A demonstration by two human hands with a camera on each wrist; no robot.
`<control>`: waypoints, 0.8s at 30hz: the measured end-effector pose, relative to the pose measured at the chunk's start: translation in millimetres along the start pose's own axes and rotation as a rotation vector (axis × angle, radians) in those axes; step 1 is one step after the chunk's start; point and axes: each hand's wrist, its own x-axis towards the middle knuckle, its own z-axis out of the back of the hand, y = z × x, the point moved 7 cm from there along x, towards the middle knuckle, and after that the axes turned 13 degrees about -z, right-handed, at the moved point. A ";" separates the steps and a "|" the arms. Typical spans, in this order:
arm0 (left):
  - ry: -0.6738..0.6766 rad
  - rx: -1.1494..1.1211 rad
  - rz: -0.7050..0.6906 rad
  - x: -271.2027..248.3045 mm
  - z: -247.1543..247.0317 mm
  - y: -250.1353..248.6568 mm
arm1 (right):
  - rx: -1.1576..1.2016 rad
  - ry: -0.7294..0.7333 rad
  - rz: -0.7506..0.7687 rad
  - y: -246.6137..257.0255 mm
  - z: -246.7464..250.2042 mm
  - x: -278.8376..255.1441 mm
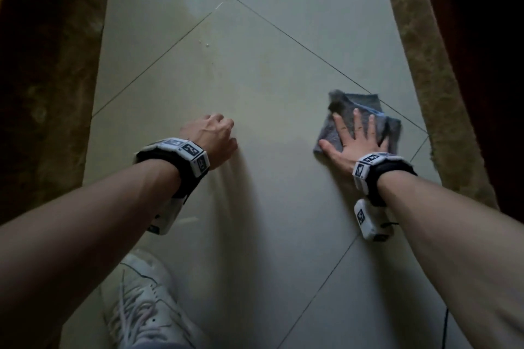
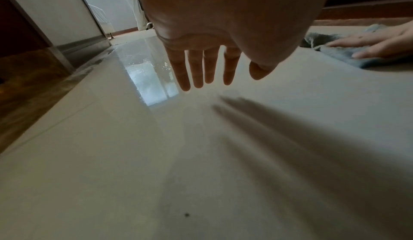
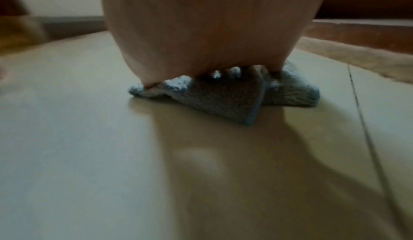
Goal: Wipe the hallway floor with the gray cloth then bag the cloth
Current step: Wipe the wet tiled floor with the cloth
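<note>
The grey cloth (image 1: 360,106) lies crumpled and folded on the pale tiled hallway floor (image 1: 255,79), near the right border. My right hand (image 1: 354,137) lies flat on it with fingers spread, pressing it down. In the right wrist view the cloth (image 3: 225,99) bulges out from under the palm. My left hand (image 1: 212,133) hovers just above the bare floor, left of the cloth and apart from it. Its fingers (image 2: 196,70) hang straight and relaxed and hold nothing. The left wrist view shows the cloth (image 2: 339,54) under the right hand (image 2: 380,40) at the far right.
Brown marble borders run along the left (image 1: 56,79) and right (image 1: 425,79) of the floor. A few water drops (image 1: 205,43) sit ahead on the tiles. My white sneaker (image 1: 147,306) stands below the left arm. A bright doorway (image 2: 116,5) lies at the hallway's end.
</note>
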 end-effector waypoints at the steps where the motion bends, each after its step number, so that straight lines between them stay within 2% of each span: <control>1: 0.000 0.000 -0.003 -0.4 -2.1 -4.5 | 0.043 -0.003 -0.041 3.3 0.7 1.5; 4: 0.003 0.002 -0.012 -3.0 -6.9 -10.5 | 0.101 -0.056 -0.056 34.2 1.7 -3.5; 7: 0.005 -0.020 0.027 -6.5 -5.4 -0.2 | 0.075 -0.091 0.072 80.3 2.1 -12.1; 11: -0.012 -0.060 0.134 -18.3 -0.1 25.6 | -0.028 -0.099 0.318 156.6 -9.1 -41.3; 14: -0.060 -0.041 0.180 -34.0 0.8 41.6 | -0.177 -0.116 0.582 211.8 -25.5 -80.4; 16: -0.080 -0.014 0.181 -45.2 -4.0 51.6 | -0.315 -0.111 0.734 238.5 -41.1 -105.8; 18: -0.075 0.022 0.151 -54.4 -9.4 59.0 | -0.385 -0.103 0.814 251.5 -50.9 -118.6; 21: -0.033 0.057 0.129 -64.2 -11.7 70.7 | -0.308 -0.076 0.795 246.5 -43.7 -113.3; 24: 0.020 0.096 0.125 -68.4 -7.8 80.9 | -0.206 -0.056 0.645 217.2 -23.1 -83.5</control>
